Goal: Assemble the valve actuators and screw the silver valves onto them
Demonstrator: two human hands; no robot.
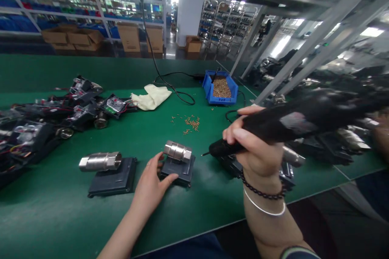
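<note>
My left hand point(153, 182) grips the left side of a black plastic box point(180, 172) that carries a silver metal pipe fitting point(178, 151); the thumb lies at its front edge and the fingers reach behind. In my right hand point(258, 145) is a black electric screwdriver point(273, 121), held at a slant with its thin bit pointing left. The bit's tip is apart from the box, just to its right. Left of my left hand rests a second black box point(114, 178) with a metal pipe fitting point(100, 162). Partly hidden behind my right wrist are more such units.
Loose small brass-coloured screws point(192, 123) lie on the green bench point(130, 206). Behind them are a blue bin point(223, 100) full of screws, a pale cloth point(152, 97) and a black cable point(176, 89). Wired assemblies point(82, 109) pile up at left. Metal posts point(304, 56) stand right.
</note>
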